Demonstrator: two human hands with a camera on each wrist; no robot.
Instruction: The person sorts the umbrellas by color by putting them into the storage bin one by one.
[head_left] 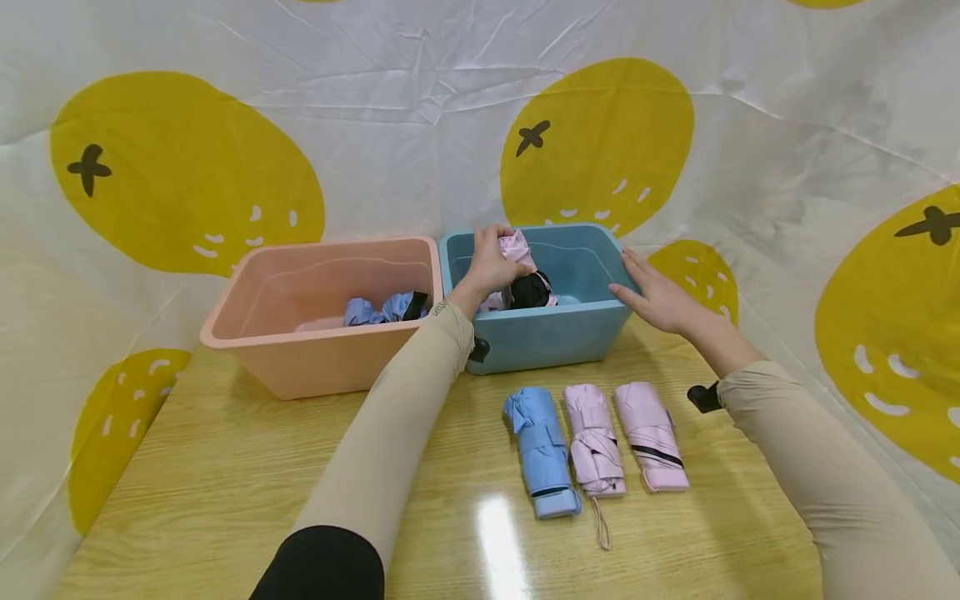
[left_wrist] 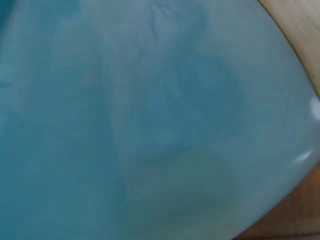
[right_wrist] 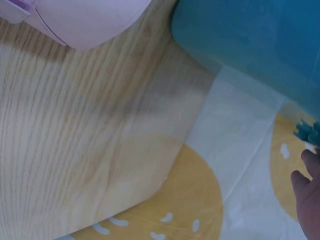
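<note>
In the head view my left hand [head_left: 491,268] reaches over the near rim of the blue bin [head_left: 551,337], thumb and fingers gripping a pink folded umbrella [head_left: 516,248]. Below that hand, a black bundle [head_left: 530,292] lies in the bin with pink fabric around it. My right hand [head_left: 660,296] rests at the bin's right rim, its fingers extended along the edge. Part of that hand [right_wrist: 311,192] shows in the right wrist view. The left wrist view is filled by the bin's blue wall [left_wrist: 165,120].
A blue folded umbrella [head_left: 542,450] and two pink ones, a middle umbrella [head_left: 594,437] and a right umbrella [head_left: 651,433], lie side by side on the wooden table [head_left: 247,492]. Left of the blue bin stands a peach bin [head_left: 322,358] holding blue folded umbrellas [head_left: 386,310].
</note>
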